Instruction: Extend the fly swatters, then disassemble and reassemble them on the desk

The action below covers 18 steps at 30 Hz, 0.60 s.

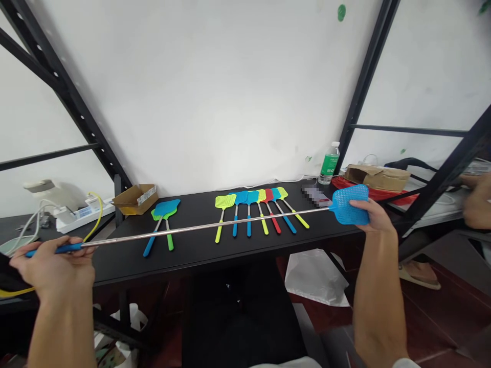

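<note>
Fly swatter (347, 205): blue mesh head, silver shaft, blue grip; table (199, 255) black.

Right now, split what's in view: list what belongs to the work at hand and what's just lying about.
In play: left hand on the handle of a long fly swatter; right hand on its blue head; row of fly swatters on the table.

Lying about: water bottle, cardboard box, brown carton, power strip.
</note>
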Tool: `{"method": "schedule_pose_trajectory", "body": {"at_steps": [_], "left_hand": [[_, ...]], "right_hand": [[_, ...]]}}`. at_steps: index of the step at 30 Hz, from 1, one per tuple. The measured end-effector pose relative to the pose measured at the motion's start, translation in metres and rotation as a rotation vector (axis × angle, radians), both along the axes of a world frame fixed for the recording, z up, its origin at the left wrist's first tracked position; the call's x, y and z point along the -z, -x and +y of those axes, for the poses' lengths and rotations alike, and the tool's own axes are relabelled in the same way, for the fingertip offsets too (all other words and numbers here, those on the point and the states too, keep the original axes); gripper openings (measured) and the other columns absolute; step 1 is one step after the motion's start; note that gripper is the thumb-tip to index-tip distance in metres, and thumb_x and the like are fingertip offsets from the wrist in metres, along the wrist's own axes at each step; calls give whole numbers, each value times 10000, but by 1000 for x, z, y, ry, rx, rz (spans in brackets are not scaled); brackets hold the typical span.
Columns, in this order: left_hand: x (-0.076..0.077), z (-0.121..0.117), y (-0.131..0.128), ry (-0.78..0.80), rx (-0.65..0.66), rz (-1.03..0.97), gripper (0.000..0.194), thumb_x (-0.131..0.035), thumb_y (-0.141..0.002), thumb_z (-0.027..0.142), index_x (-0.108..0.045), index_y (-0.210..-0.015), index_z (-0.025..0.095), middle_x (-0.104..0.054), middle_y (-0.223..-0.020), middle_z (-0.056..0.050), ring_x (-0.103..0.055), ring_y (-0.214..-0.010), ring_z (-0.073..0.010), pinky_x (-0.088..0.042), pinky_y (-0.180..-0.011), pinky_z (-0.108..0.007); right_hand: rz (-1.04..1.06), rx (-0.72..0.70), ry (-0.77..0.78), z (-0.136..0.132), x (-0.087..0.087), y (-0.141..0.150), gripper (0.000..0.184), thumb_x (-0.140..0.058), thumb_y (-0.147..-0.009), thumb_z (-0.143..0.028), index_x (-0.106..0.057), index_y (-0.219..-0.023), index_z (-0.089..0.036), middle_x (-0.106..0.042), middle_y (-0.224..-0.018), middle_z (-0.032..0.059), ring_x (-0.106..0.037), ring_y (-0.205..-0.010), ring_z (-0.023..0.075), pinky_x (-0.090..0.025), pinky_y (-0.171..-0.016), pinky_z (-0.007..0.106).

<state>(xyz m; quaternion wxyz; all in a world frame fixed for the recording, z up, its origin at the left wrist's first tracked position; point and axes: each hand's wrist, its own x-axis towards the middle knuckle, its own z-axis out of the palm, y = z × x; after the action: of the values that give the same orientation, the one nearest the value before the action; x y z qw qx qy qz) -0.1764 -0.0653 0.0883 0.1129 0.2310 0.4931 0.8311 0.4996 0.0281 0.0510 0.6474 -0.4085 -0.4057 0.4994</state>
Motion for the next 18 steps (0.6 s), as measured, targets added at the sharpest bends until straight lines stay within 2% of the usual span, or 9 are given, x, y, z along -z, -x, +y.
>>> {"method": "schedule_pose_trajectory", "body": {"at_steps": [3, 7, 9, 14, 18], "left_hand": [[-2, 0, -4, -87, -58, -163, 609, -447, -374, 40, -284, -911, 278, -481, -656, 73, -491, -586, -146, -322, -413, -155], [-6, -2, -21, -113, -31, -175, 618, -457, -396, 21, -304, -937, 278, -528, -641, 80, -494, -553, -143, -322, -414, -158], [-8, 1, -36, -94, 0, -159, 607, -482, -428, 22, -302, -948, 280, -543, -624, 82, -491, -529, -145, -340, -424, -174], [-8, 14, -80, -118, 157, -87, 620, -544, -507, 29, -252, -985, 293, -590, -625, 84, -506, -508, -145, -336, -459, -196], [-13, 11, -91, -109, 192, -61, 621, -534, -514, 33, -232, -988, 299, -634, -623, 74, -414, -446, -128, -307, -451, -214]], "right_hand": [[15, 28, -8, -2, -2, -3, 245, -790, -572, -221, -733, -808, -185, -746, -755, 90, -682, -583, 227, -546, -554, 312], [16, 31, 4, -3, -7, 2, 249, -792, -580, -210, -734, -822, -192, -745, -767, 80, -682, -602, 219, -559, -574, 309], [-3, -4, 10, -1, -10, 12, 284, -800, -581, -218, -735, -856, -188, -748, -792, 80, -686, -623, 225, -563, -577, 317], [-105, -104, -31, 7, -16, 46, 322, -825, -582, -300, -699, -857, -189, -725, -742, 51, -627, -515, 190, -467, -412, 268], [-178, -120, -14, 6, -20, 54, 374, -834, -589, -302, -691, -916, -191, -723, -778, 51, -645, -556, 203, -465, -397, 268]]}}
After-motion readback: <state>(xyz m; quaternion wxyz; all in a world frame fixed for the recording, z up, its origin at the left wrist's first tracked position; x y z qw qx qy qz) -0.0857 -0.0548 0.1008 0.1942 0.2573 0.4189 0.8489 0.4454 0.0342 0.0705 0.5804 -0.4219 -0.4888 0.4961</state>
